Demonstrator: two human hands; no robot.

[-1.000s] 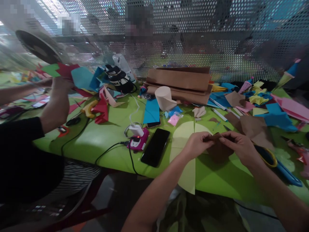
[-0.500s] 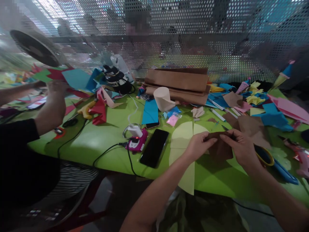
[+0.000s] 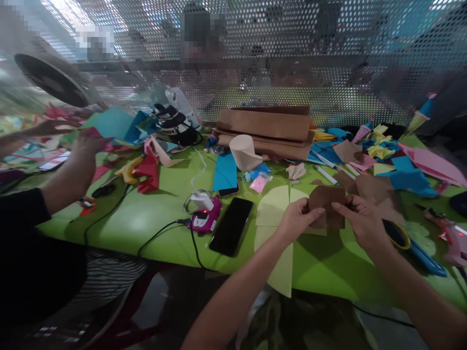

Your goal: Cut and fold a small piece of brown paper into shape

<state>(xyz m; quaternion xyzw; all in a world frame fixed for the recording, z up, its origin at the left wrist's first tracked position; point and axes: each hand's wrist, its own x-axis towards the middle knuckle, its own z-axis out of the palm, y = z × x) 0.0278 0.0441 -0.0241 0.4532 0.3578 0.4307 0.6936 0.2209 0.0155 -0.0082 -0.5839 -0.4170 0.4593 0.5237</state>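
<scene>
A small piece of brown paper (image 3: 327, 206) is held up over the green table, one side in each hand. My left hand (image 3: 299, 216) pinches its left edge between thumb and fingers. On the opposite edge, my right hand (image 3: 359, 216) grips it the same way. Pale yellow paper cut in rounded shapes (image 3: 273, 211) lies flat below and left of my left hand. Beside my right wrist rest scissors with yellow and blue handles (image 3: 419, 253). More brown paper (image 3: 379, 194) lies just beyond my right hand.
A black phone (image 3: 232, 226) and a purple power strip (image 3: 205, 216) with cables lie left of my arms. Folded brown paper (image 3: 264, 127) and a cream roll (image 3: 243, 151) stand behind. A co-worker's hand (image 3: 85, 148) handles coloured paper at left. A pink glue gun (image 3: 456, 243) sits far right.
The brown paper has been tilted up, so its face now shows more squarely above my thumbs. At left, the co-worker's hands have shifted over the coloured paper.
</scene>
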